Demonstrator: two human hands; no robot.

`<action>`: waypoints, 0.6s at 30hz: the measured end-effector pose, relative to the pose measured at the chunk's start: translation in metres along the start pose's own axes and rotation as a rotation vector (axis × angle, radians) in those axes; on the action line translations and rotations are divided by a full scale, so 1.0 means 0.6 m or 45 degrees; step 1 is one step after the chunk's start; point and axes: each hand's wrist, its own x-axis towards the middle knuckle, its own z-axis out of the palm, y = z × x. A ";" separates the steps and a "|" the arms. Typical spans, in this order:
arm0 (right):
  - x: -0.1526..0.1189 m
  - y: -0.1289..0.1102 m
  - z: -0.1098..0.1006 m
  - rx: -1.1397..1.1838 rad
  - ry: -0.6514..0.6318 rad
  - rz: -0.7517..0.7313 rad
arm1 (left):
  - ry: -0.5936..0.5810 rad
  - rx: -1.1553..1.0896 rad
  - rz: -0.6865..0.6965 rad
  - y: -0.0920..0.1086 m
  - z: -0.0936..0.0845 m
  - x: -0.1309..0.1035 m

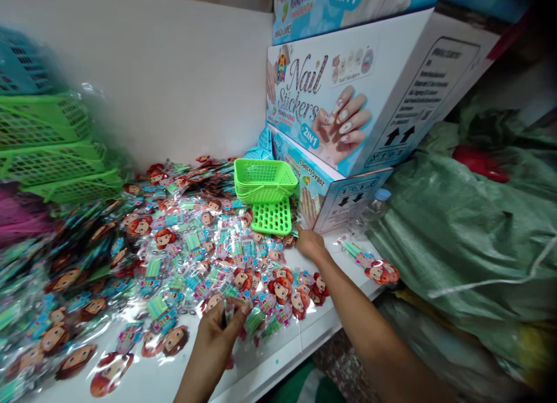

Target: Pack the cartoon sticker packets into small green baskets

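Observation:
My left hand [217, 336] is low in front, thumb and fingers pinched round a clear plastic packet [228, 312], seen mostly edge-on. Just ahead of it lie printed packets [281, 288] with red-haired cartoon heads and green sticks inside clear wrap. My right hand [310, 245] reaches forward to the right of a green perforated plastic piece [272, 217]. Its fingers are curled down at the packets beside that piece, and a small bluish edge shows at the fingertips. What they grip is unclear. Behind the piece sit nested green baskets [265, 179].
Stacked nail sticker cartons [322, 101] rise at the back right. More green baskets [56, 153] are piled at the left. A loose packet [369, 263] and a clear bottle [375, 208] lie near green sacking [474, 217]. Packets cover much of the white table [313, 327].

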 end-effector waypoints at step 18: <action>-0.015 0.021 0.021 -0.020 0.053 0.002 | -0.068 0.013 -0.032 0.001 -0.008 -0.012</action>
